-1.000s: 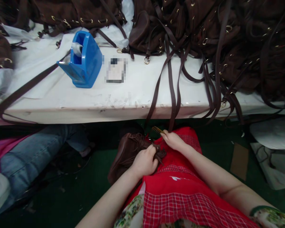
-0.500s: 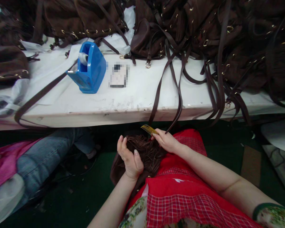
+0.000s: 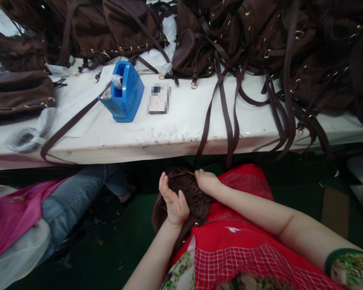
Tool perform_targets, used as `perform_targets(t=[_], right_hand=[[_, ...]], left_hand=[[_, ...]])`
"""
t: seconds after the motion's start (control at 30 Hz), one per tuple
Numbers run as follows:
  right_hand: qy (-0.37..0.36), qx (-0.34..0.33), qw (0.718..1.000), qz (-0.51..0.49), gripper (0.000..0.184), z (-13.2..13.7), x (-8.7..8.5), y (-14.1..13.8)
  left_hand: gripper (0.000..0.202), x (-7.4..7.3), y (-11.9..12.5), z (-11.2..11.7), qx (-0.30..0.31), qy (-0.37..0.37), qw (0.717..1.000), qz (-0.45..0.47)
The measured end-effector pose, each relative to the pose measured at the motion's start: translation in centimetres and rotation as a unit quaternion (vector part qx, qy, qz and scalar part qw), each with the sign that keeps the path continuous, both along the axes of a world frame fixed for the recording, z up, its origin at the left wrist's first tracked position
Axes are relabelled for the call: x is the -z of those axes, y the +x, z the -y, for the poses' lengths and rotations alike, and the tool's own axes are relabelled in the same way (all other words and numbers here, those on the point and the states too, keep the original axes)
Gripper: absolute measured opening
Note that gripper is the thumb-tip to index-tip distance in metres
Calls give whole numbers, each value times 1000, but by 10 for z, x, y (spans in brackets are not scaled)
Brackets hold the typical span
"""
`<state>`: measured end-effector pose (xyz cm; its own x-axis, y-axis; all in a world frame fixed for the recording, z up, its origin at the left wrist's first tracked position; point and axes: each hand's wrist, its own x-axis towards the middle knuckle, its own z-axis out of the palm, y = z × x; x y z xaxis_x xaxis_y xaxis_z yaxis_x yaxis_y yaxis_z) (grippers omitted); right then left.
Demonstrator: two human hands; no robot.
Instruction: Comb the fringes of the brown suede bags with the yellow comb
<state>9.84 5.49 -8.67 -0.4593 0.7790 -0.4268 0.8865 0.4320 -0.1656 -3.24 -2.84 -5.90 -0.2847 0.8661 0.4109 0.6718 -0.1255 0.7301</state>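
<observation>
A brown suede bag with long fringe (image 3: 191, 194) lies on my lap over a red apron (image 3: 230, 241). My left hand (image 3: 173, 201) cups the left side of the fringe, fingers curled around it. My right hand (image 3: 206, 181) rests on the fringe's upper right, closed on a yellow comb (image 3: 186, 173) whose teeth are sunk in the fringe, only a thin edge showing.
A white table (image 3: 169, 133) stands ahead with a blue tape dispenser (image 3: 123, 96), a small blurred card (image 3: 159, 99), and heaps of brown bags (image 3: 260, 44) whose straps (image 3: 230, 121) hang over the edge. Another person's jeans-clad leg (image 3: 75, 197) is at left.
The comb, held up clear of the fringe half a second ago, has dropped into it. My left hand went from gripping the bunched fringe to cupping it. The view shifted slightly.
</observation>
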Motion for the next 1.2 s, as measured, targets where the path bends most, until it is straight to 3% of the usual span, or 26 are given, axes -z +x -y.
perform_targets(t=[0.1, 0.2, 0.3, 0.37, 0.4, 0.53, 0.77, 0.9, 1.0, 1.1, 1.2], right_hand=[[6, 16, 1000, 4, 30, -13, 2, 9], [43, 41, 997, -44, 35, -17, -6, 14], [40, 31, 992, -119, 32, -16, -16, 17], [9, 12, 989, -149, 31, -13, -19, 17], [-6, 5, 988, -152, 31, -12, -20, 17], [-20, 32, 996, -85, 35, -11, -20, 7], [-13, 40, 999, -18, 35, -21, -7, -11], [-10, 62, 998, -21, 34, -31, -4, -9], [-7, 70, 993, -99, 34, -36, -6, 1], [-82, 85, 966, -231, 35, -39, -10, 18], [-140, 108, 929, -324, 35, -37, -19, 37]], left_hand=[[68, 7, 3, -5, -1, -43, 999, -17], [66, 20, 2, -16, -22, -109, 989, -102], [46, 30, -2, -28, -10, -154, 975, -158], [22, 29, -5, -34, 17, -183, 970, -158], [20, 27, -5, -35, 34, -196, 967, -156], [37, 18, 1, -37, 80, -223, 948, -213], [30, 21, 10, -35, 154, -212, 923, -282], [32, 20, 5, -33, 159, -191, 934, -256], [38, 19, -2, -34, 97, -186, 964, -166], [41, 22, -11, -34, 32, -170, 983, -55], [38, 29, -16, -36, 20, -166, 985, -39]])
